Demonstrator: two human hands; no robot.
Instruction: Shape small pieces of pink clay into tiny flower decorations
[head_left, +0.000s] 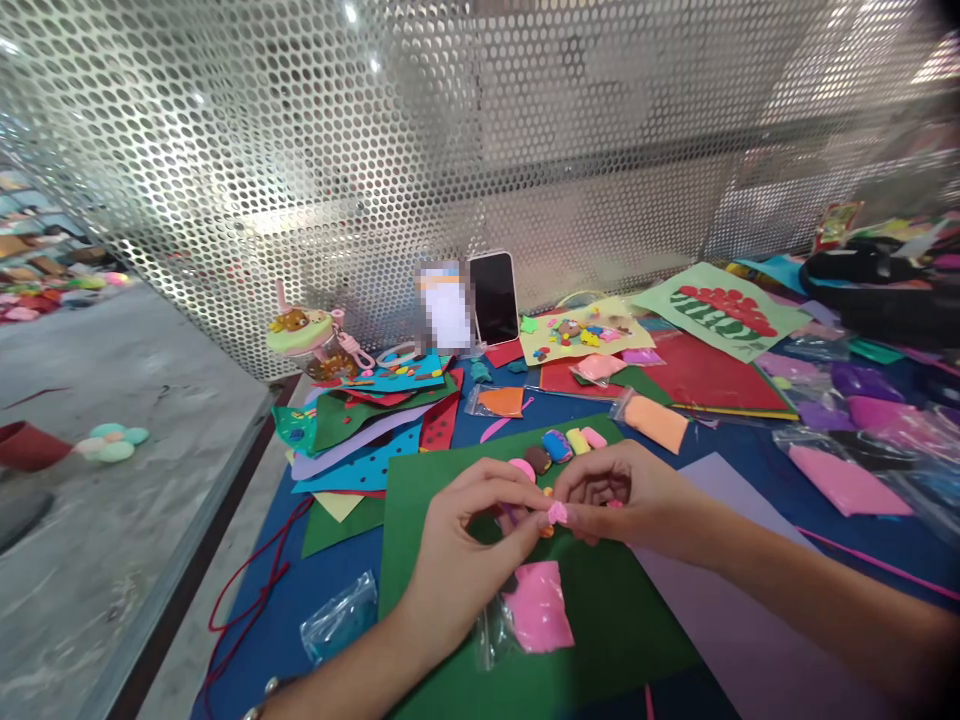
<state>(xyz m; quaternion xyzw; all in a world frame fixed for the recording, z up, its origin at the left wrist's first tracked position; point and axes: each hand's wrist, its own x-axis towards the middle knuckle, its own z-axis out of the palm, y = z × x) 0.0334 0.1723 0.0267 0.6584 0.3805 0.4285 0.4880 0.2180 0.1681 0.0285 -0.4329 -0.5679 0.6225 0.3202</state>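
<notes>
1. Head view, hands: My left hand (457, 540) and my right hand (630, 495) meet fingertip to fingertip above the green sheet (600, 620). Both hands are closed in a pinch on the same small pink clay lump (557, 513).
2. Head view, held thing: The pink clay lump sits between the thumbs and forefingers of both hands, raised just over the middle of the green sheet.
3. Head view, near items: A plastic bag of pink clay (536, 605) lies on the green sheet, just below my hands. A row of small clay pieces (559, 450), pink, brown, blue, yellow and pink, lies on the sheet's far edge, just beyond my fingers.
4. Head view, surroundings: The green sheet lies on a blue table (300, 590), partly over a purple sheet (720, 600) on the right. An orange clay bag (656, 422) lies beyond the row. A pile of coloured sheets (375, 420) lies at far left, a red cord (255, 590) at near left. A phone (494, 297) leans against the perforated metal panel (375, 150).
</notes>
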